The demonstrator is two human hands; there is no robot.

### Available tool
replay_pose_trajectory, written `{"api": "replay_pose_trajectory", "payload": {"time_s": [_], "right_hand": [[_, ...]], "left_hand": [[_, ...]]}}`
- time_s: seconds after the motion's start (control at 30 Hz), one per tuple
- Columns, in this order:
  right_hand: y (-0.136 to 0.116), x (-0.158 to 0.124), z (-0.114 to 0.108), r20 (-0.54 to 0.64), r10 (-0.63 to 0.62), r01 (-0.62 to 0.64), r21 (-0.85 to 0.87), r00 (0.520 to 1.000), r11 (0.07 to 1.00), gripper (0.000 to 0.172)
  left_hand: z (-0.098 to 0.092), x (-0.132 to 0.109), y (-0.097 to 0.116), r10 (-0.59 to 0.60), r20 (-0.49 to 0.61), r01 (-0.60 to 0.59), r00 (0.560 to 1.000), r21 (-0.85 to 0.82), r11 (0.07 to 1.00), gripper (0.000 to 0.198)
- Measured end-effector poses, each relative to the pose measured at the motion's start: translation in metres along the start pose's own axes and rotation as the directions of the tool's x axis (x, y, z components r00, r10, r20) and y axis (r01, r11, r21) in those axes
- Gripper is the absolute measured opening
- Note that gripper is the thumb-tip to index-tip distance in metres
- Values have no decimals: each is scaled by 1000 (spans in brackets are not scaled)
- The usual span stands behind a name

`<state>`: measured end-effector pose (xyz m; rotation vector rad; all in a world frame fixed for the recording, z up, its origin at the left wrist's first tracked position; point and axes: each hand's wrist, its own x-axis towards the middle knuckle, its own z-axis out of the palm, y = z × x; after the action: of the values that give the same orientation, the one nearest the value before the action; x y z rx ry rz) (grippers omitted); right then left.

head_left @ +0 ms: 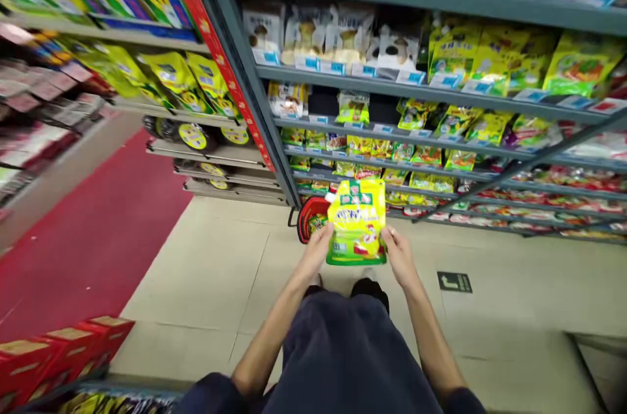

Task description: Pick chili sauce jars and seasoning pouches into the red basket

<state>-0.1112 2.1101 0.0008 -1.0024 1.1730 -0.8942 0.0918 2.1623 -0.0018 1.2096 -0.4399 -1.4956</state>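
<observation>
Between both hands I hold up a yellow and green spouted seasoning pouch [358, 221], its printed front turned toward me. A white cap sticks out at its upper left corner. My left hand [321, 243] grips the left edge, and my right hand [396, 249] pinches the right edge. Behind the pouch, on the floor, a red shopping basket [304, 215] with packets in it is partly hidden.
Shelves [401, 84] of seasoning packets stand ahead, crossed by a dark diagonal bar [519, 169] at right. Left are more shelves with yellow bags [174, 74] and a red floor strip [98, 224]. Red boxes [68, 349] stand at lower left; a floor sign [454, 282] lies right.
</observation>
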Motion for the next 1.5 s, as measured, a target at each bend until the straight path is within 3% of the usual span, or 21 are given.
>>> {"api": "replay_pose_trajectory", "payload": {"time_s": [0.13,0.3,0.5,0.7,0.87,1.0,1.1,1.23,1.37,1.5], "right_hand": [[8,5,49,84,20,-21,12,996,1000,46],[17,14,76,83,63,-63,0,995,998,47],[27,46,85,68,158,-160,17,985,987,53],[46,54,89,37,251,-253,64,967,965,63],[46,50,93,166,219,-244,151,961,958,56],[42,76,99,230,129,-163,131,965,978,58],[45,118,110,270,84,-111,87,959,990,61],[62,192,135,271,84,-102,52,959,993,58],[96,269,161,246,69,-74,12,967,997,50],[133,330,181,161,29,-24,-31,987,999,50]], "left_hand": [[-47,-3,19,0,-19,-1,1000,-43,999,64],[-74,13,30,-59,-82,57,995,-29,998,64],[-82,38,26,-89,-217,87,972,-20,996,61],[-86,26,23,-134,-247,139,960,1,990,58],[-90,19,25,-100,-211,117,972,72,991,59],[-94,35,34,-36,-160,66,987,188,980,59],[-104,71,46,91,-190,-26,978,319,947,57],[-134,156,55,197,-229,-100,953,376,921,54],[-175,251,43,237,-229,-153,944,332,931,55],[-214,328,24,296,-251,-243,922,222,944,52]]}}
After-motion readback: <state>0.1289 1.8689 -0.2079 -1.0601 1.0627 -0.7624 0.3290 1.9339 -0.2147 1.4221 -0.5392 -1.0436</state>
